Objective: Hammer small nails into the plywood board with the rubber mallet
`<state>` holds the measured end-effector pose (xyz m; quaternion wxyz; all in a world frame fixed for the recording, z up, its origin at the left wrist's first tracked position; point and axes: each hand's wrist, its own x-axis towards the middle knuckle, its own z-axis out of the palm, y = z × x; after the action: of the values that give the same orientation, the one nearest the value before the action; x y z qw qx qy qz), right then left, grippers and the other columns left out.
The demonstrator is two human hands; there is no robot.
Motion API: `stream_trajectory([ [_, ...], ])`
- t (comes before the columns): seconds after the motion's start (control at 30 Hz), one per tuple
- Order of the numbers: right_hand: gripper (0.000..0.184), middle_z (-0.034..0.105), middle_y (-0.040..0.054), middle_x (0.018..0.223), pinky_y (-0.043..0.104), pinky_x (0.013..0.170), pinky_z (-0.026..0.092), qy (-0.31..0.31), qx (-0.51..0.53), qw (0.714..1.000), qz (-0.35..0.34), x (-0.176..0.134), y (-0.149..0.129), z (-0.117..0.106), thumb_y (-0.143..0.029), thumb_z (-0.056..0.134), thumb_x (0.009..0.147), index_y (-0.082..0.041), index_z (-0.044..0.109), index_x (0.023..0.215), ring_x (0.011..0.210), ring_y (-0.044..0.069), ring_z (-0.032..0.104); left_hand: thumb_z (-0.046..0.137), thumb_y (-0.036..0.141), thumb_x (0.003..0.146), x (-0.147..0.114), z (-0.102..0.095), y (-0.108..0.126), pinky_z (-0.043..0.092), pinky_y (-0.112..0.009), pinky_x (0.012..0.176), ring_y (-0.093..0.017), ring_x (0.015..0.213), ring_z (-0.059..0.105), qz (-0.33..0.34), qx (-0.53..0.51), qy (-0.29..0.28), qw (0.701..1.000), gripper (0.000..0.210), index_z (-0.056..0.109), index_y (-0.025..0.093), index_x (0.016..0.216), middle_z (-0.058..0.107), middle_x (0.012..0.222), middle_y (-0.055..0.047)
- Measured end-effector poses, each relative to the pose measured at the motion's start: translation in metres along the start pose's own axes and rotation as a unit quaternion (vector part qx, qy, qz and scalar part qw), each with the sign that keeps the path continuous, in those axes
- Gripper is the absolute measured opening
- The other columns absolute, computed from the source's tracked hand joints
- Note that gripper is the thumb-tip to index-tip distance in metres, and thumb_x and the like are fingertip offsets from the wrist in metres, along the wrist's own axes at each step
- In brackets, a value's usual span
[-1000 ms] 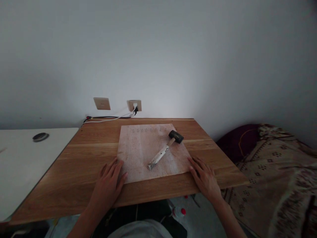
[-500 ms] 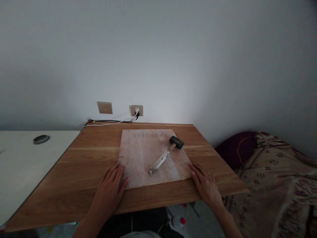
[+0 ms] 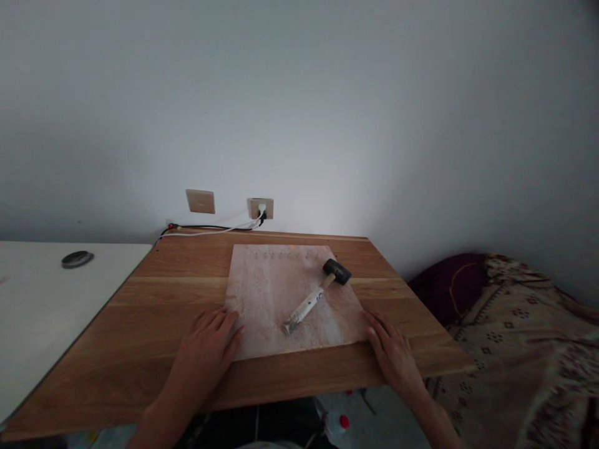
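Observation:
A pale, whitish-pink board (image 3: 262, 299) lies flat on the wooden table (image 3: 163, 312). Across its right half rests a mallet (image 3: 337, 272) with a black head and a worn, white-coated handle pointing toward me. Along the board's far edge runs a row of several small marks or bits, too small to name. My left hand (image 3: 208, 349) lies on the table, fingers extended, with its tips at the board's near left edge. At the near right corner, my right hand (image 3: 393, 352) rests with fingers stretched out, touching the board's edge. Neither hand grips the mallet.
Left of the table stands a white surface with a dark round object (image 3: 77, 259) on it. Cables (image 3: 210, 231) run along the back edge to a wall socket (image 3: 261, 209). Patterned fabric (image 3: 510, 337) is heaped at right. A red-capped bottle (image 3: 344, 423) is on the floor.
The view has shifted slightly, so the board and mallet appear a little farther right. Both hands stay at the board's edges, and the mallet lies as before on the board.

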<state>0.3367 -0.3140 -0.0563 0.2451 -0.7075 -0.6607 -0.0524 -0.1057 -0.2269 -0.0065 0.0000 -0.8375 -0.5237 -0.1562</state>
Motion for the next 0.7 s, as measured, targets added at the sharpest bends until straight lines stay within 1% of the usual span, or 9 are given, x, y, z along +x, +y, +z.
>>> stream_trajectory([
  [0.07, 0.041, 0.067, 0.0132, 0.129, 0.055, 0.105, 0.048, 0.049, 0.024, 0.999, -0.002, 0.016, -0.006, -0.007, -0.045, 0.035, 0.109, -0.023, 0.066, 0.125, 0.123, 0.031, 0.062, 0.047, 0.035, 0.104, 0.020, -0.015, 0.000, 0.050, -0.054, 0.106, -0.033, 0.116, 0.071, -0.023, -0.006, -0.046, 0.999, 0.034, 0.073, 0.019, 0.118, 0.077, 0.123, -0.014],
  [0.13, 0.036, 0.067, 0.0140, 0.115, 0.050, 0.100, 0.051, 0.104, 0.050, 0.993, -0.012, 0.048, -0.019, -0.016, -0.043, 0.038, 0.108, -0.022, 0.066, 0.103, 0.112, 0.030, 0.064, 0.046, 0.035, 0.104, 0.052, -0.029, -0.001, 0.053, -0.052, 0.101, -0.034, 0.111, 0.072, -0.043, -0.010, -0.063, 0.997, 0.036, 0.072, 0.018, 0.122, 0.076, 0.123, -0.015],
  [0.2, 0.031, 0.066, 0.0139, 0.105, 0.046, 0.092, 0.054, 0.147, 0.059, 0.987, -0.030, 0.096, -0.038, -0.023, -0.043, 0.045, 0.106, -0.021, 0.064, 0.097, 0.101, 0.029, 0.065, 0.046, 0.033, 0.104, 0.093, -0.039, -0.004, 0.054, -0.046, 0.100, -0.032, 0.111, 0.072, -0.046, -0.040, -0.056, 0.997, 0.038, 0.069, 0.018, 0.130, 0.075, 0.125, -0.015],
  [0.23, 0.027, 0.067, 0.0139, 0.105, 0.044, 0.090, 0.054, 0.139, 0.061, 0.987, -0.042, 0.124, -0.049, -0.025, -0.042, 0.048, 0.104, -0.021, 0.064, 0.099, 0.099, 0.029, 0.065, 0.047, 0.031, 0.103, 0.115, -0.041, -0.006, 0.053, -0.044, 0.100, -0.031, 0.112, 0.072, -0.039, -0.051, -0.051, 0.997, 0.037, 0.068, 0.018, 0.132, 0.076, 0.124, -0.014],
  [0.33, 0.029, 0.070, 0.0153, 0.115, 0.040, 0.096, 0.052, 0.051, 0.061, 0.995, -0.053, 0.206, -0.079, -0.021, -0.032, 0.051, 0.101, -0.018, 0.061, 0.124, 0.108, 0.028, 0.067, 0.053, 0.027, 0.099, 0.180, -0.038, -0.014, 0.051, -0.039, 0.103, -0.028, 0.115, 0.071, 0.019, -0.074, -0.057, 0.995, 0.033, 0.070, 0.019, 0.127, 0.075, 0.126, -0.013],
  [0.4, 0.037, 0.071, 0.0140, 0.119, 0.038, 0.095, 0.052, -0.031, 0.025, 0.999, -0.015, 0.246, -0.093, -0.013, -0.027, 0.050, 0.102, -0.018, 0.055, 0.138, 0.105, 0.026, 0.070, 0.057, 0.023, 0.095, 0.212, -0.030, -0.020, 0.049, -0.039, 0.106, -0.029, 0.119, 0.069, 0.063, -0.082, -0.069, 0.992, 0.031, 0.071, 0.019, 0.122, 0.073, 0.130, -0.013],
  [0.43, 0.041, 0.071, 0.0151, 0.123, 0.037, 0.096, 0.051, -0.077, -0.001, 0.997, 0.005, 0.260, -0.099, -0.008, -0.028, 0.050, 0.102, -0.018, 0.052, 0.142, 0.109, 0.026, 0.069, 0.058, 0.020, 0.092, 0.222, -0.025, -0.023, 0.049, -0.039, 0.106, -0.029, 0.118, 0.068, 0.070, -0.085, -0.072, 0.991, 0.030, 0.072, 0.018, 0.119, 0.073, 0.129, -0.014],
  [0.53, 0.047, 0.072, 0.0182, 0.125, 0.039, 0.095, 0.051, -0.154, -0.041, 0.986, 0.043, 0.278, -0.107, 0.009, -0.032, 0.052, 0.103, -0.015, 0.051, 0.147, 0.116, 0.030, 0.069, 0.056, 0.011, 0.086, 0.235, -0.010, -0.032, 0.051, -0.039, 0.100, -0.029, 0.112, 0.069, 0.066, -0.085, -0.070, 0.992, 0.028, 0.074, 0.016, 0.107, 0.074, 0.119, -0.016],
  [0.7, 0.044, 0.071, 0.0213, 0.131, 0.040, 0.098, 0.050, -0.198, -0.052, 0.978, 0.050, 0.277, -0.107, 0.031, -0.036, 0.055, 0.103, -0.014, 0.058, 0.141, 0.124, 0.032, 0.066, 0.060, 0.011, 0.082, 0.229, 0.014, -0.041, 0.051, -0.036, 0.095, -0.027, 0.107, 0.069, 0.065, -0.118, -0.071, 0.988, 0.025, 0.073, 0.019, 0.102, 0.073, 0.117, -0.013],
])
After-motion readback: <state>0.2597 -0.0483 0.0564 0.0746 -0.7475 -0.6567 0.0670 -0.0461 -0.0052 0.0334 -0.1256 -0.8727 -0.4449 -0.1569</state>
